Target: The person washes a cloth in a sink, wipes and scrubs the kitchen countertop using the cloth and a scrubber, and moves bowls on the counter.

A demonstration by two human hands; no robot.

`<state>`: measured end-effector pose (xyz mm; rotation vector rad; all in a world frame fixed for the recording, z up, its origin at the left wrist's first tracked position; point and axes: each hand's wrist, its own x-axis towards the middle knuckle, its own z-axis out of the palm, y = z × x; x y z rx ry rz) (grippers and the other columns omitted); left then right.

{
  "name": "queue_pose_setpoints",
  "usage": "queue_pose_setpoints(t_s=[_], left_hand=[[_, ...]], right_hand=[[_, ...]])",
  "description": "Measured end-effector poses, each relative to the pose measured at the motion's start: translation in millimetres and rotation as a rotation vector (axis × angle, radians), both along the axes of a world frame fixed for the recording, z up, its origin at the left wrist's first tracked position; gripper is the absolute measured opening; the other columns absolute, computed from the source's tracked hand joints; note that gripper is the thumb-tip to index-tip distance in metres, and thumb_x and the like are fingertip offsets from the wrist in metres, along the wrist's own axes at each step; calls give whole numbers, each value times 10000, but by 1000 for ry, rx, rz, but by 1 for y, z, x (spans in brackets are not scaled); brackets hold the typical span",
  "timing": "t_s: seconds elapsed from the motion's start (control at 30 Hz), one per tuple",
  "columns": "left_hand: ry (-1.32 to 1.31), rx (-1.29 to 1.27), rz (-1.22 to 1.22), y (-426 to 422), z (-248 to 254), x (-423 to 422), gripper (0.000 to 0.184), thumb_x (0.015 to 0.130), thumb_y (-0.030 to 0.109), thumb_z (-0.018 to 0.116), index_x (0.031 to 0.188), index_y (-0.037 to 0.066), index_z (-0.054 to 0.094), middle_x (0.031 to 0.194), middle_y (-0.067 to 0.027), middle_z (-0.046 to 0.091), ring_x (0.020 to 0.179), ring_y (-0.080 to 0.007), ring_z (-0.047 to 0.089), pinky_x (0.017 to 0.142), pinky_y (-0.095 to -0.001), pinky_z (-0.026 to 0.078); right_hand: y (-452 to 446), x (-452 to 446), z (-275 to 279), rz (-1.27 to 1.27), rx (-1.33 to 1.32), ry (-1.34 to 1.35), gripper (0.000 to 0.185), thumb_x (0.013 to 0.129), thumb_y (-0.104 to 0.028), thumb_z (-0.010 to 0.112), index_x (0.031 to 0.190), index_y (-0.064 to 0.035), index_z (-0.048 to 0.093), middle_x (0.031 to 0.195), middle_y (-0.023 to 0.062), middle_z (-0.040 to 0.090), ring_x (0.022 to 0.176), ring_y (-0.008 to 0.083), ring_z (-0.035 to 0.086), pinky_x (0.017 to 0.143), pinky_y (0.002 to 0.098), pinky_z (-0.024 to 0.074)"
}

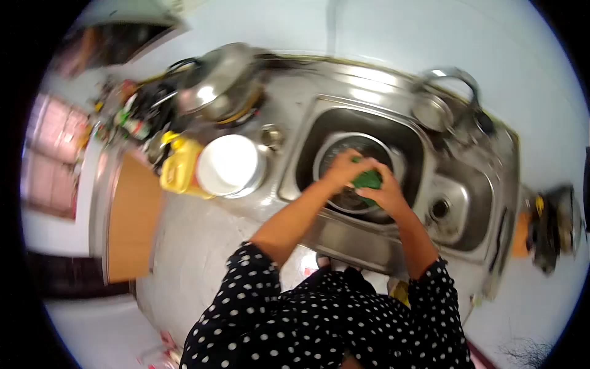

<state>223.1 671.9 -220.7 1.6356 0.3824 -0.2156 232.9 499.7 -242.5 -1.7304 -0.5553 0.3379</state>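
Observation:
Over a round metal basin [321, 154] in the larger sink bowl [310, 132], both hands meet around a dark green item [367, 179], perhaps leafy or cloth; its detail is blurred. My left hand [345, 170] has its fingers curled at the item's left side. On the right side, my right hand [385, 190] grips the same item with bent fingers. The two hands are close together. Water seems to lie in the basin, beneath the hands.
White bucket [227, 165], yellow jug [180, 167] and small metal cup [271, 136] stand left of the sink. Behind them is a lidded pan [224, 83]. A faucet [472, 86] and metal pot [432, 112] are behind the smaller bowl [458, 200].

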Motion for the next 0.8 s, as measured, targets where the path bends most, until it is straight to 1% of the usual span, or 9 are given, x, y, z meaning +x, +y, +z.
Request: queue_pose_setpoints(t_s=[0.1,0.2,0.3,0.43,0.5,0.57,0.67,0.73,0.8], left_hand=[[8,66,47,-2,24,-6,519,731,428,782,970,5,599,775,-75,629,627,-150,616,502,-284,506],[46,82,2,3,21,-10,562,777,494,721,1019,1,604,874,-101,625,752,-157,612,600,-306,504],[-26,-88,-10,-8,26,-17,461,844,444,667,988,8,619,878,-77,610,786,-141,578,703,-274,474],[-70,-38,-92,-18,36,-11,333,874,372,648,843,43,604,791,-18,576,725,-95,513,675,-241,421],[-100,-43,-139,-32,49,-13,296,875,344,649,826,60,585,760,4,557,709,-87,496,661,-236,407],[-189,-94,-168,-47,70,-17,255,871,306,651,848,60,589,754,11,550,699,-89,494,674,-236,407],[-195,-119,-279,-43,81,-16,201,866,240,644,882,47,589,905,-51,618,813,-113,538,760,-263,435],[-233,-160,-412,-44,91,-19,191,840,188,653,961,49,603,1089,-91,633,985,-155,567,866,-302,442],[-321,-94,-489,-44,92,-18,210,837,179,651,981,34,603,1077,-102,638,980,-175,579,853,-308,457]], right_hand=[[-10,-15,-8,-94,-51,165,801,662,-411,822,1268,-6,491,1176,194,562,1097,286,551,917,390,445],[-16,-29,19,-95,-66,370,615,697,-436,789,1101,-13,597,844,104,659,734,244,636,693,381,494],[-27,-30,21,-195,-73,172,623,715,-535,736,995,16,655,854,148,669,780,248,647,709,331,486],[-37,-33,40,-223,107,611,523,859,-496,629,1078,-21,640,945,111,675,841,216,647,693,347,518],[-41,-32,17,32,712,922,586,856,-542,610,1184,-57,582,1044,105,659,869,217,662,633,348,537],[-38,-52,42,27,786,938,566,839,-497,649,1163,-42,553,965,97,651,825,205,665,573,283,523],[-30,-59,43,362,787,998,471,768,-348,742,1122,-83,577,987,59,637,676,150,604,457,233,396],[-29,-63,40,296,715,975,430,762,-311,739,1096,-87,587,954,48,635,661,135,580,473,226,389],[-32,-70,71,143,535,919,353,723,-214,750,1023,-90,610,825,17,622,657,92,542,535,219,387]])
